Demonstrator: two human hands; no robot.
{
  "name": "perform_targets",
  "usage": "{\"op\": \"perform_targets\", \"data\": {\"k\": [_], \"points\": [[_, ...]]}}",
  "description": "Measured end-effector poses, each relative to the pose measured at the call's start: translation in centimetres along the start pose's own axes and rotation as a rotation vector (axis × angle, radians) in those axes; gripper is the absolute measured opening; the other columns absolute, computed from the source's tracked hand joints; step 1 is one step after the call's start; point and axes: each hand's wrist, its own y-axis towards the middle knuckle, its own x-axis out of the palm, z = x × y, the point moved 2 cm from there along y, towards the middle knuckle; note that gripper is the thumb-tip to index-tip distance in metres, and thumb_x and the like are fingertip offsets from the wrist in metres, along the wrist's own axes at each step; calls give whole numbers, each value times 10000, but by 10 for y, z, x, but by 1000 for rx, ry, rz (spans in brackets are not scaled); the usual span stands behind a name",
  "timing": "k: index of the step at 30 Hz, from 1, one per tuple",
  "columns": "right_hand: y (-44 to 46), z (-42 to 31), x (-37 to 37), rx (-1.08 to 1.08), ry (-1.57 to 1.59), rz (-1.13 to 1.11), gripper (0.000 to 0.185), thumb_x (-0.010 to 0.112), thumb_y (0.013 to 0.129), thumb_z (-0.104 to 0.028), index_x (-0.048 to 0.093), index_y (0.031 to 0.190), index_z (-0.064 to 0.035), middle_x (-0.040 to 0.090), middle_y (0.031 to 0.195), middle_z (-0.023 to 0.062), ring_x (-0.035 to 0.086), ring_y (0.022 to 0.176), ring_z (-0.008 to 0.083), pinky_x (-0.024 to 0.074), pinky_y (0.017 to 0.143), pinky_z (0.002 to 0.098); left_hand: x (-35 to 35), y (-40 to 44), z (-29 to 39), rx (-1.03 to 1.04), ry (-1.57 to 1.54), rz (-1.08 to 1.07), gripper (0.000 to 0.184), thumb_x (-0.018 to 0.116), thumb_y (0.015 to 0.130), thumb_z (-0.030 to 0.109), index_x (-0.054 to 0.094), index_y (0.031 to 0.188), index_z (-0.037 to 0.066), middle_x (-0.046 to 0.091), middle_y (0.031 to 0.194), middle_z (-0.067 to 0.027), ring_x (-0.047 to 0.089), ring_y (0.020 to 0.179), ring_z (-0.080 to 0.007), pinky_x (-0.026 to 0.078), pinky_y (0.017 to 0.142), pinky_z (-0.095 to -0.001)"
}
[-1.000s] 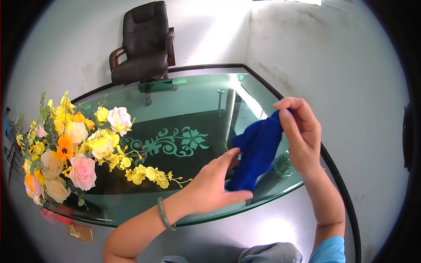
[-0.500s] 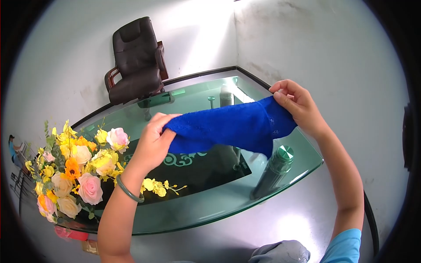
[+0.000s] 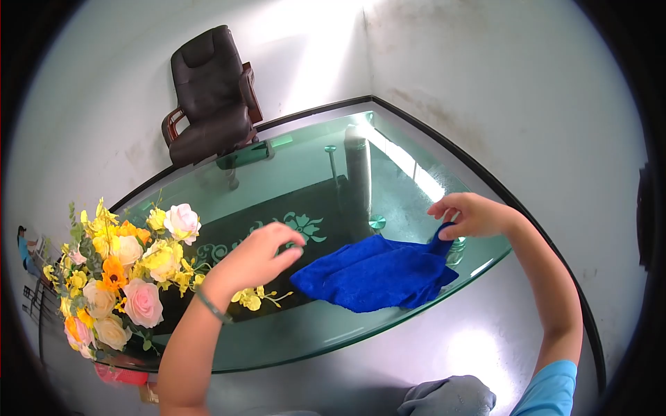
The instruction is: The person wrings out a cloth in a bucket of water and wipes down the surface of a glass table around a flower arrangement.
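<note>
A blue cloth (image 3: 378,274) lies rumpled on the glass tabletop (image 3: 291,340), near its front right edge. One corner of it rises to my right hand (image 3: 479,216), which pinches that corner between the thumb and the curled fingers. My left hand (image 3: 260,256) hovers above the table, just left of the cloth and apart from it. Its thumb and fingers are spread with nothing between them. A green bangle (image 3: 211,305) circles my left wrist.
A bouquet of yellow, pink and white flowers (image 3: 125,277) fills the table's left end. Behind the table stands a dark leather office chair (image 3: 211,97). Metal posts (image 3: 357,173) show beneath the glass. Far left, a person (image 3: 28,249) sits in the background.
The cloth was stretched in the air between both hands; now it has come down onto the glass. My left hand has let go of it, and my right hand has moved lower.
</note>
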Motion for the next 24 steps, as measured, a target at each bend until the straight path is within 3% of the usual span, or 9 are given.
{"op": "perform_targets", "data": {"k": [1, 3, 9, 11, 13, 17, 19, 21, 24], "points": [[-1, 1, 3, 0, 2, -8, 413, 691, 785, -190, 567, 1140, -18, 616, 986, 106, 587, 910, 198, 485, 783, 303, 3, 10, -2, -116, 9, 133, 228, 597, 842, 194, 622, 1026, 62, 600, 1002, -123, 584, 931, -259, 466, 826, -342], [-5, 3, 5, 35, -234, -45, 453, 706, 771, -213, 559, 1159, -32, 585, 1089, 129, 570, 980, 238, 489, 808, 327, 18, 29, -6, -162, 2, 128, 283, 594, 850, 230, 598, 1056, 36, 599, 1017, -137, 594, 894, -252, 476, 802, -341], [-10, 8, 14, 144, -109, -205, 319, 706, 773, -220, 626, 1023, -37, 634, 812, 70, 587, 761, 167, 471, 701, 291, 57, 58, 5, -264, -223, 104, 477, 679, 776, 257, 532, 1145, -8, 616, 1009, -134, 593, 867, -204, 480, 777, -327], [-15, 6, 14, 170, -142, -246, 277, 696, 782, -203, 635, 993, -33, 630, 756, 58, 576, 712, 156, 462, 677, 284, 58, 64, 11, -234, -273, -101, 468, 697, 749, 219, 551, 1141, 8, 630, 964, -130, 594, 857, -182, 483, 765, -307], [-21, 1, 8, 86, -95, -100, 208, 675, 798, -161, 637, 953, -29, 604, 712, 52, 545, 676, 136, 450, 648, 284, 41, 60, 19, -144, -189, -119, 376, 653, 770, 119, 569, 1122, 17, 635, 927, -90, 588, 859, -150, 482, 762, -286], [-26, 4, -10, 13, 75, 114, 150, 633, 834, -127, 612, 947, -31, 579, 733, 21, 533, 725, 111, 440, 686, 276, -8, 42, 28, -85, -695, 98, 299, 543, 796, -41, 581, 1085, 24, 603, 975, -10, 560, 886, -86, 451, 808, -240], [-24, -1, -22, -218, 351, 335, 132, 594, 877, -149, 559, 971, -64, 573, 847, -18, 502, 823, 76, 411, 731, 246, -32, 33, 35, 8, -751, 270, 313, 530, 802, -43, 566, 1106, 25, 581, 978, -5, 537, 889, -68, 428, 825, -223], [-25, -14, -33, -127, 487, 500, 123, 552, 912, -160, 531, 990, -67, 537, 822, -27, 489, 812, 74, 396, 764, 232, -51, 25, 32, 40, -772, 364, 341, 520, 803, -46, 537, 1139, 13, 539, 893, 11, 509, 858, -59, 410, 815, -224], [-17, -18, -49, -143, 539, 638, 142, 545, 923, -207, 523, 985, -81, 534, 795, -15, 495, 754, 50, 418, 673, 212, -66, 15, 19, 60, -675, 457, 278, 513, 824, -25, 539, 1098, 18, 536, 887, 10, 511, 856, -59, 415, 803, -224]]}}
